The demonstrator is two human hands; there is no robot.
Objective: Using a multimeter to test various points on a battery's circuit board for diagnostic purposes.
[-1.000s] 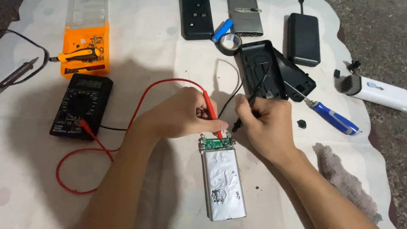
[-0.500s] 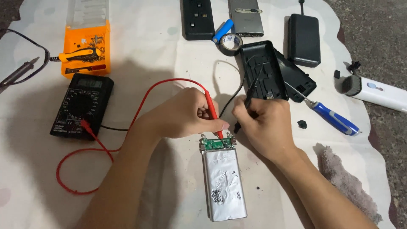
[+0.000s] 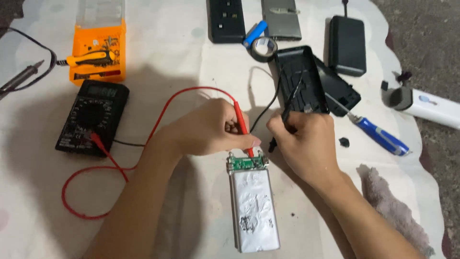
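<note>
So the left hand [image 3: 211, 127] is pinching the red multimeter probe [image 3: 243, 128] between thumb and fingers, and its tip is sitting down on the little green circuit board [image 3: 247, 163] at the top end of the silver pouch battery [image 3: 253, 206]. The right hand [image 3: 304, 141] is curling its fingers around the black probe [image 3: 282, 124], gripping it like a pen, with the tip pointing down just beside the right corner of that board; can't tell if it's actually touching a pad. The battery is lying flat on the white cloth [image 3: 191, 57], right in the middle, between both hands.

Progress-wise, I'd say the teardown part is done: the black plastic case [image 3: 299, 79] is sitting opened up behind the right hand, blue-handled screwdriver [image 3: 376, 134] parked next to it. Both leads are plugged into the black multimeter [image 3: 92, 116] off to the left, but its display is too dim to read. So the probing looks to be in hand, with no reading visible yet.
</note>
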